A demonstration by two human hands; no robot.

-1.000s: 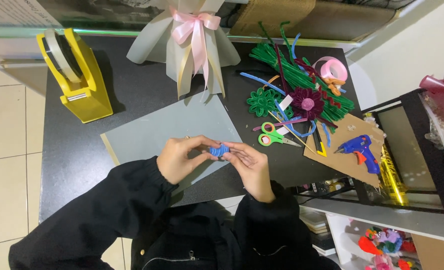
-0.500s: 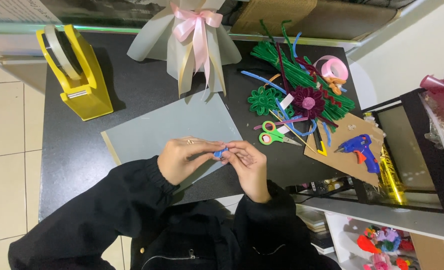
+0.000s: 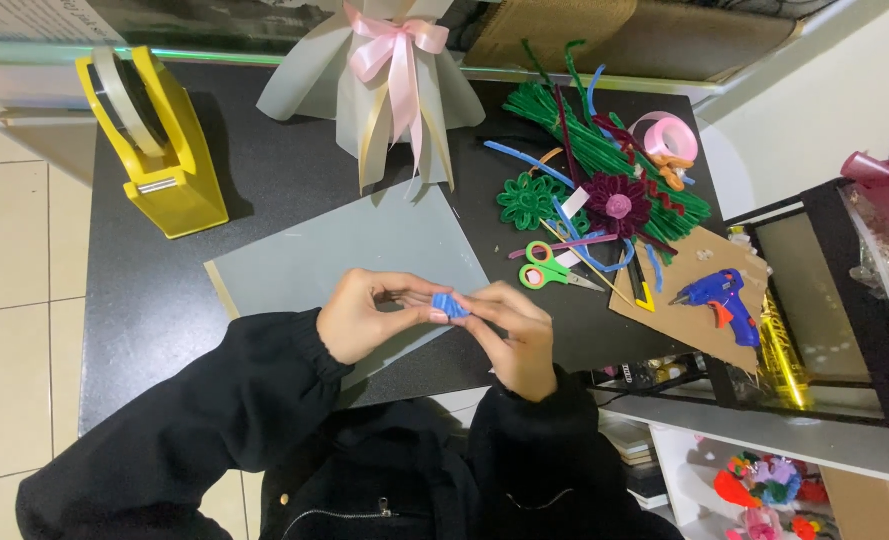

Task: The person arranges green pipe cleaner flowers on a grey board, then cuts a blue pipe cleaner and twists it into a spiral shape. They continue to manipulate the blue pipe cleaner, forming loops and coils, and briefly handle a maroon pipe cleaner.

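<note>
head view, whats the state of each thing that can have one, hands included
left hand: pinching the blue piece
right hand: pinching the blue piece
blue piece: coiled, held over the grey sheet
grey sheet: flat on the table
scissors: shut, lying flat
glue gun: lying on its side on cardboard
pink ribbon: tied in a bow

blue piece (image 3: 452, 305) mostly behind fingers (image 3: 485, 300)

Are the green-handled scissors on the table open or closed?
Closed. The green-handled scissors lie flat on the black table, both blades together as one narrow point, handle loops side by side.
</note>
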